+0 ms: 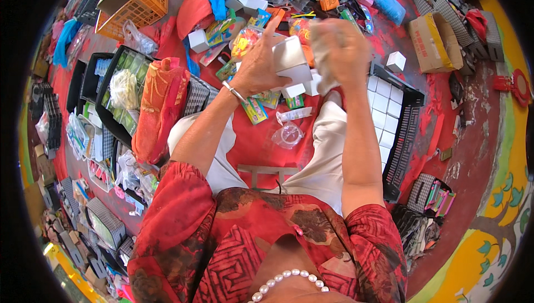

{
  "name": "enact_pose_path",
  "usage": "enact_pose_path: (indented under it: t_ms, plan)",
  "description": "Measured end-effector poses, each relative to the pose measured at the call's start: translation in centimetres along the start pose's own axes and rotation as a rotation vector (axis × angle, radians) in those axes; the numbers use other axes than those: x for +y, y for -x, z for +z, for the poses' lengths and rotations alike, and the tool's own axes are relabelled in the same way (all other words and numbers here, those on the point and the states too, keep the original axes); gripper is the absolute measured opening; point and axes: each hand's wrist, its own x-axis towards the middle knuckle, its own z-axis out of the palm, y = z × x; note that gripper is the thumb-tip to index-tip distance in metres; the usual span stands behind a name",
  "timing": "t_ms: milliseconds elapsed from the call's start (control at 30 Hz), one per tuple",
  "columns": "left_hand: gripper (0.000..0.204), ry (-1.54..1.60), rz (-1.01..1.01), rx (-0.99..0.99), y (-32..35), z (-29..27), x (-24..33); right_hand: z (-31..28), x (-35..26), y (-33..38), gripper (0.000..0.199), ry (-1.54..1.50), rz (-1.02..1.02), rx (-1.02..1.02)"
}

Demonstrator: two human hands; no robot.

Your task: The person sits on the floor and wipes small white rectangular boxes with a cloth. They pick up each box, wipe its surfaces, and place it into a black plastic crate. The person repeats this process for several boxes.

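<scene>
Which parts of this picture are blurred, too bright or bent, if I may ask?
In the head view, the right hand and its beige cloth are smeared, probably by motion; the left hand looks sharper. In the same view, the yellow wall bends along the rim, the corners are black, and white boxes look bright, with little surface detail.

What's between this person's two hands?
The head view shows a white box at the left hand, then a blurred, greyish cloth-like thing at the right hand.
</scene>
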Motion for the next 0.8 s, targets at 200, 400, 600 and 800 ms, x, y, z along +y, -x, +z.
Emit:
enact_pose_path:
  t_ms: [200,400,600,800]
  plan:
    - [0.105,0.116,0.016,0.028,0.4,-0.4,0.0,1.5,2.3,-0.1,0.029,0.727,0.250,-0.251]
    - [0.090,0.163,0.013,0.189,-0.5,-1.5,-2.1,-2.5,2.4,0.6,0.057,-0.258,0.324,-0.398]
    - [0.069,0.591,-0.218,0.184,-0.5,-1.9,-1.9,2.7,2.0,4.0,0.085,-0.579,0.448,-0.688]
    - [0.062,0.774,-0.380,0.076,-0.7,-3.1,-1.5,5.0,1.5,4.4,0.074,-0.741,0.669,-0.496]
